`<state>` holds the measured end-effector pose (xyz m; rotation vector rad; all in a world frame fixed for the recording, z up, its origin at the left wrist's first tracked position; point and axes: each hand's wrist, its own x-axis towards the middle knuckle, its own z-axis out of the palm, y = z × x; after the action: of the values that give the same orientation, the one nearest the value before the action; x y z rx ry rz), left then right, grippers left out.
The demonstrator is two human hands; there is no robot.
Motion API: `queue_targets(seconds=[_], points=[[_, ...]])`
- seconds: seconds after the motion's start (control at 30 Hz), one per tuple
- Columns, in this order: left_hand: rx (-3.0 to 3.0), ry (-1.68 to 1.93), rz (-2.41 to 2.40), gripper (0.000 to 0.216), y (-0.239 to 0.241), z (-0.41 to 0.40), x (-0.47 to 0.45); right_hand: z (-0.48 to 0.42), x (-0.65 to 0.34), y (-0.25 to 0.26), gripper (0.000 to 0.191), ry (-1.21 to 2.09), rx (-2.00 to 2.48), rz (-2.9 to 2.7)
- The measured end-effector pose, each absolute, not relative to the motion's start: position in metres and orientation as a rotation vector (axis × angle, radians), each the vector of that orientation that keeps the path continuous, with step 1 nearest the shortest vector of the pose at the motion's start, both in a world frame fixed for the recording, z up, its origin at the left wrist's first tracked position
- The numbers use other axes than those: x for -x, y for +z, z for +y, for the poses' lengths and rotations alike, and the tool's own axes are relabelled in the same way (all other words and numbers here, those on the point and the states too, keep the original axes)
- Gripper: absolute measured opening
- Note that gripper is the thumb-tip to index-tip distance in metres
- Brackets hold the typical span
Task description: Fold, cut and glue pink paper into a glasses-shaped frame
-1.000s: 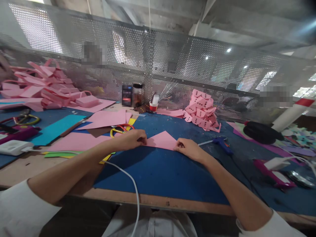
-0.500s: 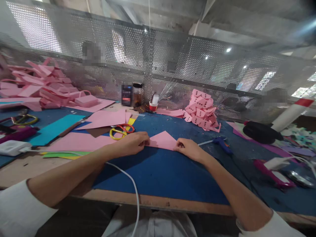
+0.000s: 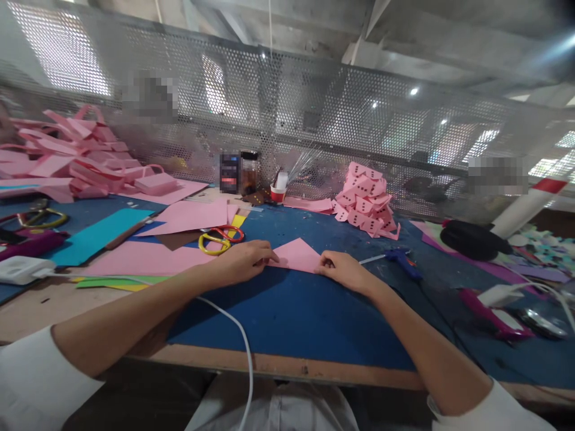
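Observation:
A pink sheet of paper, folded to a triangle with its peak pointing away from me, lies on the blue mat. At its left corner is my left hand, the index finger laid along the fold and the other fingers curled. My right hand is closed on the right corner, thumb and fingers pinched together. Scissors with red and yellow handles lie just beyond my left hand. To the right of my right hand rests a blue glue gun.
Pink paper strips and boxes are heaped at the back left. A stack of dotted pink pieces stands behind the sheet. A white cable hangs over the front table edge. A perforated metal screen closes off the back.
My left index finger has stretched a little to the right along the paper's lower fold. The right hand stays at its corner, and the paper has hardly moved.

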<state>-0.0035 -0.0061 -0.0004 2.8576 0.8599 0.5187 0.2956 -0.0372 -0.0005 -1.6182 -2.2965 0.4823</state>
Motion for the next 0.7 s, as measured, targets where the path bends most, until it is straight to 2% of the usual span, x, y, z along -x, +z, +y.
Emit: queue_targets(seconds=[0.23, 0.7], points=[[-2.899, 0.465, 0.841, 0.049, -0.001, -0.0042, 0.0052, -0.0368, -0.2963, -0.0002, 0.02, 0.501, 1.609, -2.303], [-2.936, 0.47, 0.823, 0.054, -0.0042, -0.01, 0.0011, -0.0367, -0.296, -0.0011, 0.02, 0.5, 1.618, -2.294]])
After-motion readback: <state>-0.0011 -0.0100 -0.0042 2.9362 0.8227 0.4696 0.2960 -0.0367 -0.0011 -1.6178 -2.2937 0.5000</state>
